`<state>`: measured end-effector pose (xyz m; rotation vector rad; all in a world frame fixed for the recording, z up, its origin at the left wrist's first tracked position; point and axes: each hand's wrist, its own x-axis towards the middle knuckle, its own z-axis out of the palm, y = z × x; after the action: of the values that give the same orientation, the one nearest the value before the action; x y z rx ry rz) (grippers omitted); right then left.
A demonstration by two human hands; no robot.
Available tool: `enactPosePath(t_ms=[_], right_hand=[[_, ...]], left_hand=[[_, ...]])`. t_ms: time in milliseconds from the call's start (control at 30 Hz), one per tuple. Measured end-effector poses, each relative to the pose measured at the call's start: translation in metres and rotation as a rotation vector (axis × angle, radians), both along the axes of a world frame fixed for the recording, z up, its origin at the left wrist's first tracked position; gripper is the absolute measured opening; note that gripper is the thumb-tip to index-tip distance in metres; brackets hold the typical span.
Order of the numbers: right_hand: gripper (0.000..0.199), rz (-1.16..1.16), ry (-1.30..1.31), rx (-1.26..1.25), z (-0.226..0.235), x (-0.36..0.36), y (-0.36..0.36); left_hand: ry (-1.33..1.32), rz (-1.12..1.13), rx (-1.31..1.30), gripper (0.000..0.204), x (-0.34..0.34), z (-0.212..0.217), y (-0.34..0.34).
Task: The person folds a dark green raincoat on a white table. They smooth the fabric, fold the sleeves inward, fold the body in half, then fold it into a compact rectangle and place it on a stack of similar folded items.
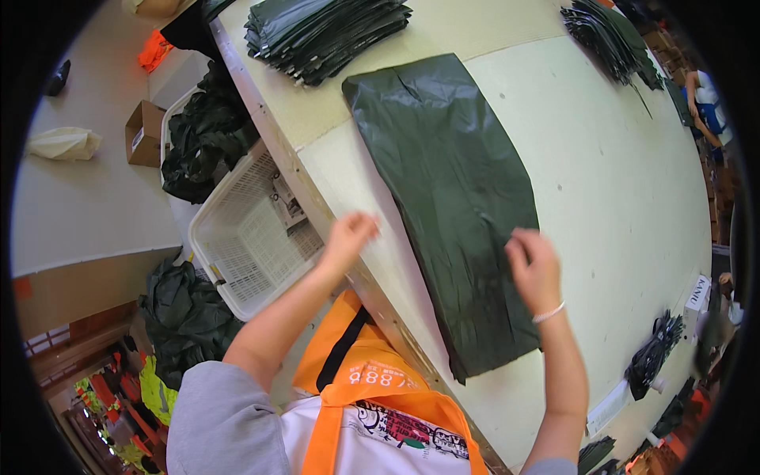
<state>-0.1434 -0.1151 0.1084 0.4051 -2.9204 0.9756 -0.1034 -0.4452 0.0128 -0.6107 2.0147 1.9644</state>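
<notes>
A long, folded dark green piece of shiny, coated-looking fabric (451,190) lies lengthwise on the pale table, with creases across its surface. My right hand (538,273) is at its right edge, the fingers curled together over the fabric; whether they pinch any of it is hidden. A white band circles that wrist. Left of the fabric, my left hand (351,237) is above the table's near edge, apart from the fabric. Its fingers are bent and smeared by motion, and I see nothing clearly held in them.
A stack of dark folded pieces (324,36) lies at the far left of the table (625,214), another bundle (606,39) at the far right. Beside the table's left edge stand a white basket (237,229) and heaped dark fabric (186,317). A black bundle (653,356) sits at the right.
</notes>
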Motion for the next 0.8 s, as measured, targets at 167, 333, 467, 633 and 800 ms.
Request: enactPosePath(t_ms=[167, 333, 467, 633, 800], right_hand=[[0.038, -0.159, 0.019, -0.010, -0.069, -0.208, -0.021], [0.050, -0.379, -0.754, -0.178, -0.078, -0.305, -0.074], [0.039, -0.262, -1.032, -0.461, -0.065, -0.319, -0.079], [0.035, -0.139, -1.094, -0.586, -0.044, -0.323, -0.087], [0.039, -0.217, -1.169, -0.506, -0.084, -0.332, -0.074]], left_hand=[[0.004, 0.334, 0.243, 0.049, -0.160, -0.010, -0.036], [-0.115, 0.169, 0.272, 0.043, -0.216, -0.020, -0.055], [-0.110, 0.134, 0.372, 0.035, -0.234, -0.004, -0.057], [-0.142, 0.206, 0.619, 0.035, -0.243, 0.004, -0.057], [-0.265, 0.016, 0.673, 0.039, -0.262, -0.017, -0.070]])
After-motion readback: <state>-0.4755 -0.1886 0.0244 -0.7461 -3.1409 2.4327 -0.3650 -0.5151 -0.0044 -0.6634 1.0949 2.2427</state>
